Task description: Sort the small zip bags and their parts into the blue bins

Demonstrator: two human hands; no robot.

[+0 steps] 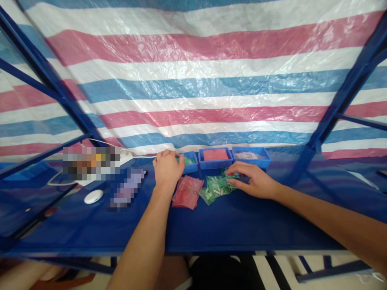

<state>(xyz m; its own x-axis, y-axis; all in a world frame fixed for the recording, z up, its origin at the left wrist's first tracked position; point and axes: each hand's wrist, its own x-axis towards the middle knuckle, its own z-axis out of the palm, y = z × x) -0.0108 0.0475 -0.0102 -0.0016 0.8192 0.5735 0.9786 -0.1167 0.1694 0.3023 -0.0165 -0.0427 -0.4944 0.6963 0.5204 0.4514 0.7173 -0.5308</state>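
Note:
My left hand [167, 168] reaches over the left blue tray [191, 163], which holds green pieces; its fingers curl down at the tray's edge, and what they hold is hidden. My right hand [253, 180] rests on a heap of small green packets [218, 186] on the blue table, fingertips pinched on one packet at the heap's far side. A pile of red translucent bags [188, 191] lies between my two forearms, just right of my left wrist.
A middle blue tray [215, 163] holds red bags, and a right blue tray [252, 160] holds pale items. A white mouse-like object [93, 196] and white cables [60, 182] lie at the left. Blue frame bars and a striped tarp enclose the bench.

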